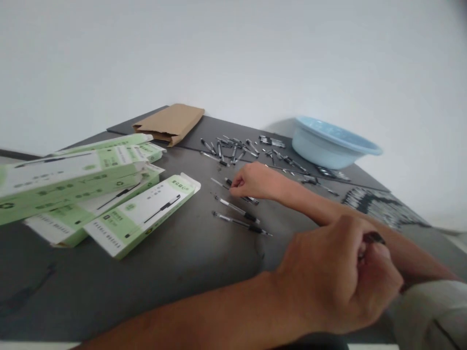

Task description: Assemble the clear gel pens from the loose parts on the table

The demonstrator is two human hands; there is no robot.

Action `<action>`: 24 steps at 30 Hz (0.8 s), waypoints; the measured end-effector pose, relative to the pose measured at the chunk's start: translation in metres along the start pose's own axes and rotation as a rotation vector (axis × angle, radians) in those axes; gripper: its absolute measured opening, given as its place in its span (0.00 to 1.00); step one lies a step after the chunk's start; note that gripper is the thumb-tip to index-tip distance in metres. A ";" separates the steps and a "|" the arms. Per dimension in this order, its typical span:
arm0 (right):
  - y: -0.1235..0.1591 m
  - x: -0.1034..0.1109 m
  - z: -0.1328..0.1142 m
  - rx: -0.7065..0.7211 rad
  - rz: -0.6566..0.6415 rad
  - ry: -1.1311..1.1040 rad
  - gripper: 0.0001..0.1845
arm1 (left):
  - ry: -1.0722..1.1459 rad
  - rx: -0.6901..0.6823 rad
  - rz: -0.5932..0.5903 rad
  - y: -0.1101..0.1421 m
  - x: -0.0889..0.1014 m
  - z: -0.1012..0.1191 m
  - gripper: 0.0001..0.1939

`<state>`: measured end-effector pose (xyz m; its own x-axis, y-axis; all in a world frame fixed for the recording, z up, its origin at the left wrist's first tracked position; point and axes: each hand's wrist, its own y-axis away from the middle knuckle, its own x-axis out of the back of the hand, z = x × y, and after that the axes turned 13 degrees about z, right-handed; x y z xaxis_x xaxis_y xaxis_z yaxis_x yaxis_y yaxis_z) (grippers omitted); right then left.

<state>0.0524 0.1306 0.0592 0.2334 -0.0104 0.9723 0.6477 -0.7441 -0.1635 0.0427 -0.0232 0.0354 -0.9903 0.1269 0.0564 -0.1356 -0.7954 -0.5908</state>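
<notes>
My right hand (pixel 255 182) reaches across the dark table (pixel 189 257), its fingers pinched on a black-tipped clear pen (pixel 228 182) that lies on the surface. Two more clear pens (pixel 239 217) lie just in front of that hand. Closer to me, my left hand (pixel 339 274) is curled into a fist, and a small dark piece (pixel 372 238) shows at the top between its fingers. What that piece is I cannot make out.
Loose pens and pen parts (pixel 248 148) are scattered at the back. A light blue basin (pixel 332 143) stands behind them on the right. A brown paper bag (pixel 171 124) lies far left of centre. Green-and-white pen boxes (pixel 142 214) are piled at left. A row of dark pens (pixel 379 206) lies right.
</notes>
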 end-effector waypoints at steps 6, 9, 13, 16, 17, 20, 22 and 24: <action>0.042 0.038 0.020 -0.063 0.217 -0.174 0.09 | 0.032 -0.128 0.076 0.001 0.001 -0.001 0.06; 0.082 0.057 0.043 -0.162 0.280 -0.342 0.07 | 0.044 -0.139 0.102 -0.001 0.002 -0.003 0.03; 0.136 0.068 0.074 -0.347 0.338 -0.662 0.12 | 0.002 -0.122 0.155 -0.003 0.002 -0.007 0.04; 0.165 0.070 0.093 -0.393 0.368 -0.741 0.13 | -0.057 -0.089 0.177 -0.002 0.000 -0.014 0.06; 0.172 0.071 0.099 -0.390 0.371 -0.734 0.13 | -0.068 -0.085 0.187 -0.002 0.000 -0.017 0.06; 0.188 0.075 0.113 -0.330 0.324 -0.643 0.13 | -0.088 -0.104 0.258 -0.004 0.003 -0.028 0.08; 0.195 0.077 0.120 -0.245 0.266 -0.522 0.12 | -0.168 -0.150 0.319 -0.011 0.008 -0.033 0.08; 0.201 0.078 0.124 -0.116 0.246 -0.373 0.09 | -0.345 -0.199 0.335 -0.020 0.016 -0.033 0.06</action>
<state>0.2904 0.0632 0.0818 0.6290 0.0288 0.7769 0.4596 -0.8198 -0.3417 0.0309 0.0145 0.0212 -0.9353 -0.3447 0.0799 0.1657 -0.6263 -0.7618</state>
